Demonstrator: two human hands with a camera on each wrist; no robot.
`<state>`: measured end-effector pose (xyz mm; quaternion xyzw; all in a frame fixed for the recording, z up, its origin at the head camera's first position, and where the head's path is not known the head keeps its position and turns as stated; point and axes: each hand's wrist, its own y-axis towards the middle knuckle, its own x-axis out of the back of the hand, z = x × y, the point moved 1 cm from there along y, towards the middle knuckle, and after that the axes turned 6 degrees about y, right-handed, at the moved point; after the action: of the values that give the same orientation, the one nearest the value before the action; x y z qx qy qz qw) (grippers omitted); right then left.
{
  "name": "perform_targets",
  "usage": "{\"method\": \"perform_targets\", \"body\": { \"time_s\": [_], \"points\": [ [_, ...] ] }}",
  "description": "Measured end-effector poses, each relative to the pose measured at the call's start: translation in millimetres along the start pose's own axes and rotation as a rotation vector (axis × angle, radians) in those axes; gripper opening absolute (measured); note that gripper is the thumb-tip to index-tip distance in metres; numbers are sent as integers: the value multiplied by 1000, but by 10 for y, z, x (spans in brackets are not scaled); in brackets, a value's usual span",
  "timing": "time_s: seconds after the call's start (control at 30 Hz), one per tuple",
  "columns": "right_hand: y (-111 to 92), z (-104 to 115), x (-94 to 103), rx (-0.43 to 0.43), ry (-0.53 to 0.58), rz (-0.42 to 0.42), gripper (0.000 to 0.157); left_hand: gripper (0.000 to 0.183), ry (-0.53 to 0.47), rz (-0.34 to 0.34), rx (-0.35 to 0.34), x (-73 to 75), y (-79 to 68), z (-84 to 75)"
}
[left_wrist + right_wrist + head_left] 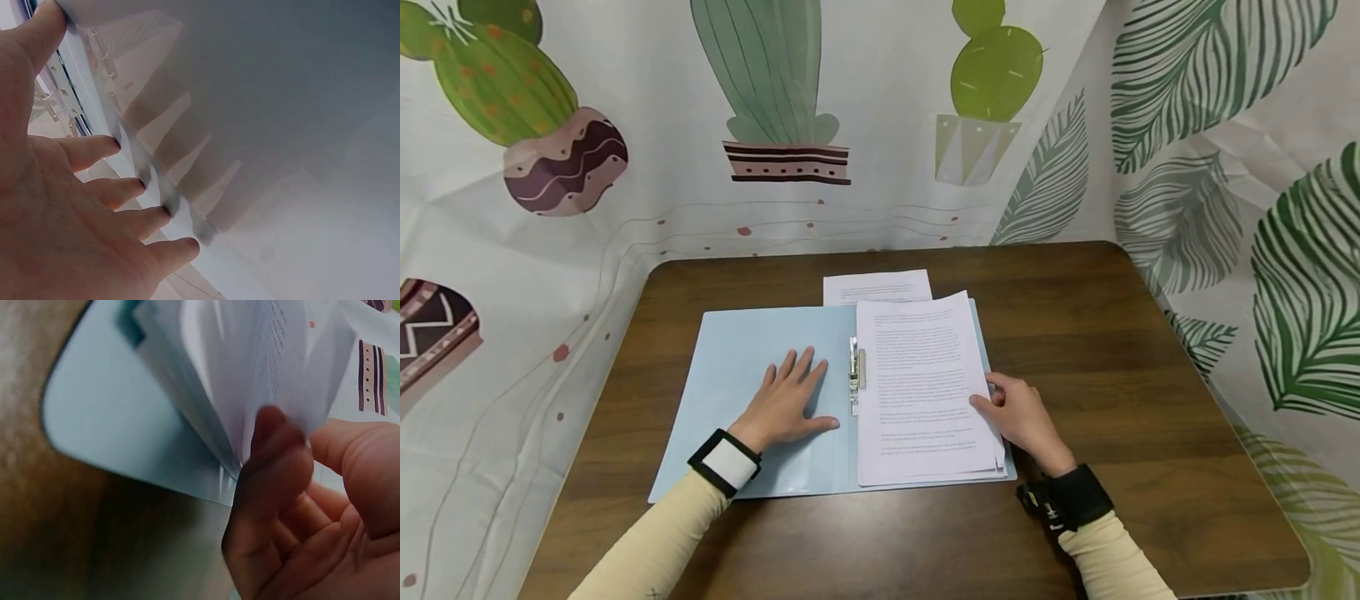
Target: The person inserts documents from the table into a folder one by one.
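Observation:
A light blue folder [760, 333] lies spread flat on the table, with a metal clip [854, 375] along its spine. On its right half rests a stack of printed paper sheets [917, 392]. My left hand [786, 400] rests on the folder's left cover, its fingers straight and spread; the left wrist view shows its fingertips touching the glossy cover. At the stack's right edge my right hand [1018, 412] pinches paper sheets [250, 375] between thumb and fingers. In the right wrist view these sheets bend up, apart from the folder [125, 412] beneath.
Another printed sheet [876, 287] lies behind the folder, partly hidden under its top edge. The brown wooden table [1112, 350] has rounded corners. A curtain [895, 208] printed with cacti and leaves hangs behind it.

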<state>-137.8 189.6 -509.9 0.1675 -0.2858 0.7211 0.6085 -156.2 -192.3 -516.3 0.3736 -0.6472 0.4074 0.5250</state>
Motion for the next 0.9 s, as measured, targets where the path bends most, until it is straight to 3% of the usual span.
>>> {"method": "perform_targets", "body": {
  "time_s": [0.23,0.9],
  "points": [
    [-14,32,-22,5,-84,-32,70,104,-9,4,4,1,1,0],
    [-7,18,-68,-7,-183,0,74,102,-8,4,-4,25,-21,3]
  ]
}}
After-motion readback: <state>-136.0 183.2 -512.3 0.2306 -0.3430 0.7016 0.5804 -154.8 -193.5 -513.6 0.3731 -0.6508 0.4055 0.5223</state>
